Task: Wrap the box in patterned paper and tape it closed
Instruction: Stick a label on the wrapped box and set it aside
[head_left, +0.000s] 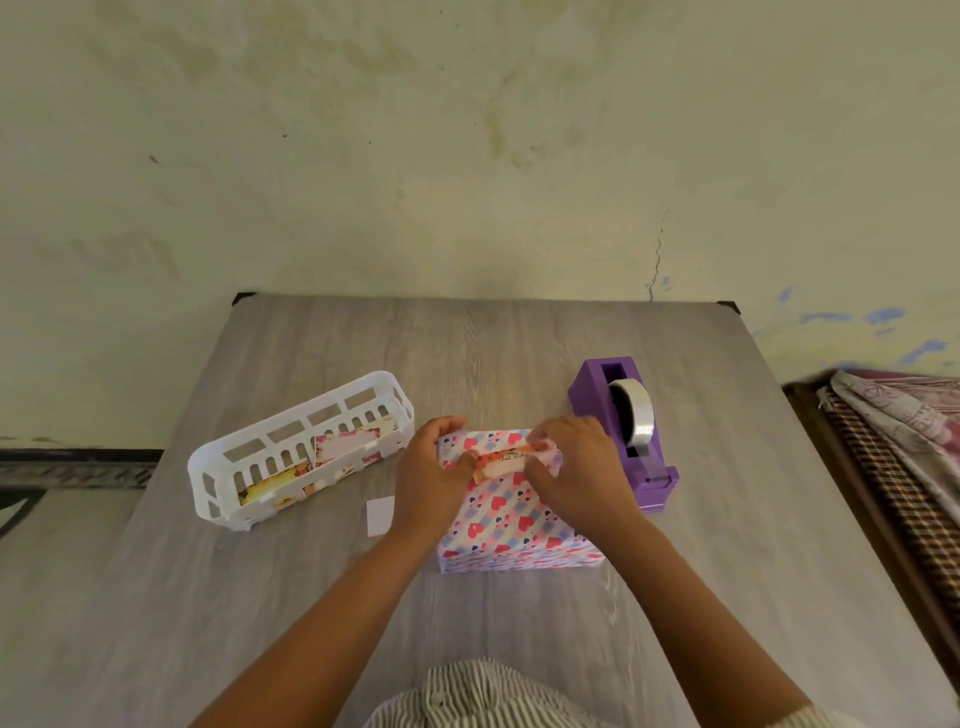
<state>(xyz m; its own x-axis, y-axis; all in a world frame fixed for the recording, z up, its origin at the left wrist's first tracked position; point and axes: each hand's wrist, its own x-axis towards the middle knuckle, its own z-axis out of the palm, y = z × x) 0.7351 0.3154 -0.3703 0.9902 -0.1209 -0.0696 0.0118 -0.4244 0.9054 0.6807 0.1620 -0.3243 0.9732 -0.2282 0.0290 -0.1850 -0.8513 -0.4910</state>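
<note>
A striped shirt (483, 691) is showing at the bottom edge, cut off by the picture. Two bare arms are reaching up from there over the gray wooden table (322, 613).

The wrapped box (511, 525) is sitting in the middle of the table. It is covered in paper with hearts and stripes. A small gift tag (511, 460) is lying on its far top edge. The writing on the tag is too blurry to read.

The left hand (434, 475) is curling around the box's far left corner, with its thumb touching the tag's left end. The right hand (574, 467) is pressing its bent fingers on the tag's right end. Both hands are hiding part of the box top.

At 9 o'clock from the box, a little white paper slip (380, 514) is lying flat. Farther, at 10 o'clock, a white plastic basket (249, 452) is holding some cards, half hidden by its wall. At 2 o'clock, a purple tape dispenser (589, 392) is standing just beside the right hand.

At the far right edge, folded cloth (904, 415) is cut off.
</note>
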